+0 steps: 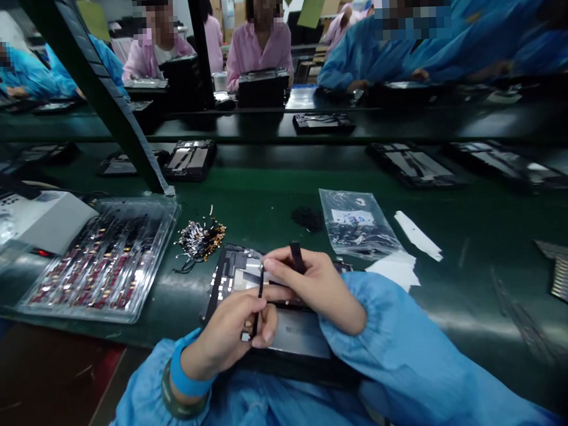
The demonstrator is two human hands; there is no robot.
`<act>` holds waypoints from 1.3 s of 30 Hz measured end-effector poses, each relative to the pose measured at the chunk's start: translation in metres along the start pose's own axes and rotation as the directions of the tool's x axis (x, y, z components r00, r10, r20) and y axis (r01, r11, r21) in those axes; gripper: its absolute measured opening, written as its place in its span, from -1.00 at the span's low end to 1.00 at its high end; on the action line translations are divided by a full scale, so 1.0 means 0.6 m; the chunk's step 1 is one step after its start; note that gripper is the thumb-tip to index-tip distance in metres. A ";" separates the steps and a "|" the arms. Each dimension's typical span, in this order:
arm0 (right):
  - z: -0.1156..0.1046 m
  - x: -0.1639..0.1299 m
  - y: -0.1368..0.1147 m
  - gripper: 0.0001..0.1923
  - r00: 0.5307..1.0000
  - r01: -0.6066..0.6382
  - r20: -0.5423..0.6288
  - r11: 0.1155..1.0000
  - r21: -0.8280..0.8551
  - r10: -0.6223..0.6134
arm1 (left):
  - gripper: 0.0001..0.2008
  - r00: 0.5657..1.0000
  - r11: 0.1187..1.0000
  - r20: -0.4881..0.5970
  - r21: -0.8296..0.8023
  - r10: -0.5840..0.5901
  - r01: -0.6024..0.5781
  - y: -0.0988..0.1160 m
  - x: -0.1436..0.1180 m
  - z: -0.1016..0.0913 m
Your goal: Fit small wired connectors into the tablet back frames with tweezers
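Head view: device (297,337) half-hidden under hands.

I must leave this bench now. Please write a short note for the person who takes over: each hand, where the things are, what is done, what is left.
Left hand: pinches a thin black tool over the opened device.
Right hand: holds a small black part above the device.
Nearby: parts tray at left, small connector pile, plastic bag at right.
Done: device lies open on the green table.
Left: the black part appears not yet seated; I cannot tell more.
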State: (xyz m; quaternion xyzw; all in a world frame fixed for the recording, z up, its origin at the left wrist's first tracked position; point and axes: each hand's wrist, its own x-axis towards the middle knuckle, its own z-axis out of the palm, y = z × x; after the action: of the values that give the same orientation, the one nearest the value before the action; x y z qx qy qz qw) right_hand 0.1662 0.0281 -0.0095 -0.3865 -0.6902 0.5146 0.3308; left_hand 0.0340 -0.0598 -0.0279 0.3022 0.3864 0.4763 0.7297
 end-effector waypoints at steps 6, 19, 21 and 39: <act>0.015 -0.004 0.008 -0.84 0.971 0.145 -0.174 0.983 -0.110 -0.162 | -0.74 0.681 0.682 -0.370 0.684 0.631 -0.260 -0.013 -0.003 -0.007; 0.038 -0.026 0.023 -0.85 0.781 0.570 -0.015 0.723 -0.391 -0.624 | -0.88 0.338 0.246 -0.167 0.946 0.926 -0.208 -0.020 0.015 -0.003; 0.041 -0.031 0.021 -0.81 0.739 0.616 0.017 0.665 -0.422 -0.674 | -0.89 0.328 0.257 -0.179 0.942 0.927 -0.214 -0.023 0.017 -0.003; 0.016 -0.026 0.013 -0.89 0.997 0.038 -0.069 0.999 0.009 -0.037 | -0.93 0.542 0.683 -0.463 0.656 0.701 -0.321 0.002 0.001 -0.008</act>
State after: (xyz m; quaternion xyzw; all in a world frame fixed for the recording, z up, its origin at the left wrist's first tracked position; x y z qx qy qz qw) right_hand 0.1667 0.0114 -0.0204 -0.3892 -0.6828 0.4982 0.3661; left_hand 0.0296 -0.0583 -0.0296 0.3831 0.6242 0.6343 0.2474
